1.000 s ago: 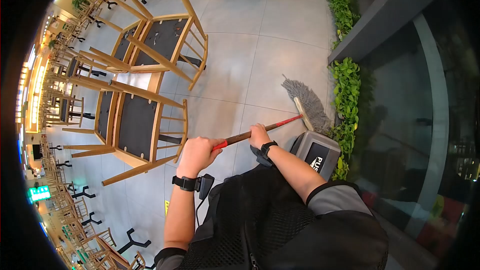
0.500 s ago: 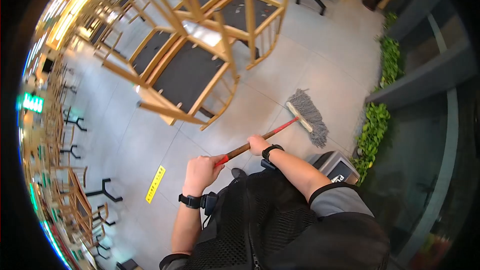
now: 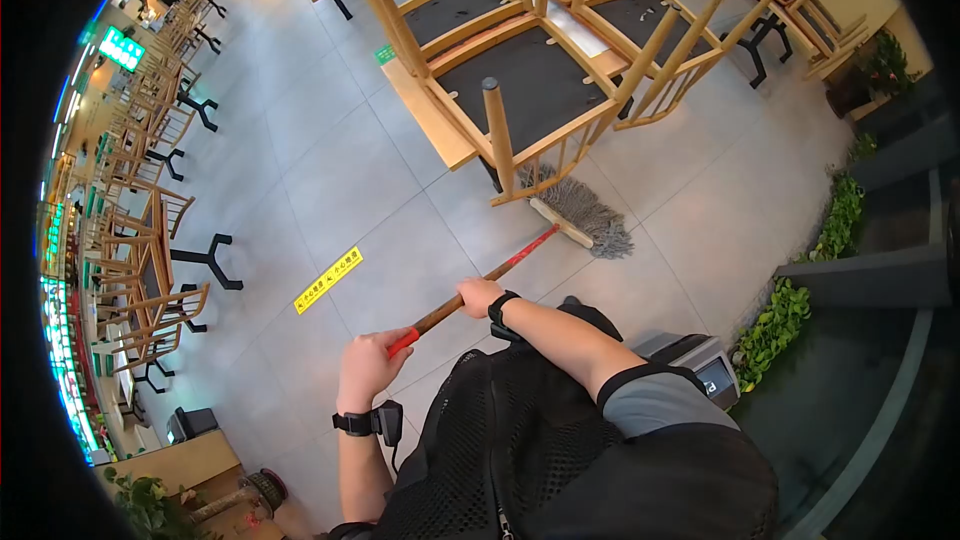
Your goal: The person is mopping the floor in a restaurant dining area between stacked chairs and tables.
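Note:
A mop [image 3: 530, 248] with a wooden handle, red sections and a grey string head lies across in front of me. My left hand [image 3: 368, 372] is closed round the red end of its handle. Further down the wooden part, my right hand [image 3: 480, 298] grips the same handle. The grey mop head [image 3: 590, 215] rests on the tiled floor, its far end beside the legs and backrest of an upturned chair [image 3: 525, 90]. Both wrists carry black straps with small devices.
Upturned chairs sit on a wooden table [image 3: 430, 120] ahead. A yellow strip [image 3: 328, 281] is stuck to the floor. Green plants [image 3: 775, 335] line the glass on the right, near a grey box-shaped device [image 3: 715, 375]. More tables with chairs [image 3: 150, 270] stand left; a planter [image 3: 265, 490] is lower left.
My view has turned and shifted, so the stacked chairs appear further right. The mop head is now closer to the table and chairs. Both hands keep their hold on the handle.

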The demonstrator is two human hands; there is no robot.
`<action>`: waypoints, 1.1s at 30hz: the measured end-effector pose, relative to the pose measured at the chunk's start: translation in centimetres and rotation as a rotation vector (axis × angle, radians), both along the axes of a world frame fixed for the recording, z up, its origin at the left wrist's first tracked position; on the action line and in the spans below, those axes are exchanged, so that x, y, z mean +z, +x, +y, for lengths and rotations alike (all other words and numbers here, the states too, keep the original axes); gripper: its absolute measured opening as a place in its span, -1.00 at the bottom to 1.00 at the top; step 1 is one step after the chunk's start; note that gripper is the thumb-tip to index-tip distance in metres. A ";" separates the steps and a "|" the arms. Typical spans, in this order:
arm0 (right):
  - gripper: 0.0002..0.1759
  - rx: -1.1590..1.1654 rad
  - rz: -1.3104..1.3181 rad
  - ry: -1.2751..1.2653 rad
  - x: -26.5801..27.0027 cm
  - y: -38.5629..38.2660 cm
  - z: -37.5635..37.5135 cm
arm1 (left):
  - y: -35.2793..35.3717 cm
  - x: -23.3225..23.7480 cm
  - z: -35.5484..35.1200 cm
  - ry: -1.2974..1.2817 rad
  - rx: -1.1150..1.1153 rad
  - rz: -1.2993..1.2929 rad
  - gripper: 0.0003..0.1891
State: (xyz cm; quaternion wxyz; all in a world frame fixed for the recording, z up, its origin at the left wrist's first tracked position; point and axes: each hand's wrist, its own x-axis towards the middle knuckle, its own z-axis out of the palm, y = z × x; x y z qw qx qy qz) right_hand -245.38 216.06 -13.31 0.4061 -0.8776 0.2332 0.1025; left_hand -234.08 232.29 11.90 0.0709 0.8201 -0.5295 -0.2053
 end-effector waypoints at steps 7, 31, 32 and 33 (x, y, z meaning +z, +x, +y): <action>-0.70 -0.106 0.103 0.038 0.1 -2.1 -0.7 | 1.2 -1.3 -1.6 -0.006 -0.085 0.097 -0.74; -0.79 -0.985 -0.157 -0.093 -3.7 -24.5 -3.5 | -14.0 -4.5 -18.8 -0.012 -0.866 -0.009 -0.80; -0.76 -0.974 -0.120 -0.077 -4.0 -24.1 -3.6 | -13.9 -4.4 -18.6 -0.012 -0.832 -0.022 -0.80; -0.76 -0.966 -0.133 -0.068 -4.4 -23.8 -3.5 | -13.7 -4.3 -18.3 -0.012 -0.797 -0.038 -0.79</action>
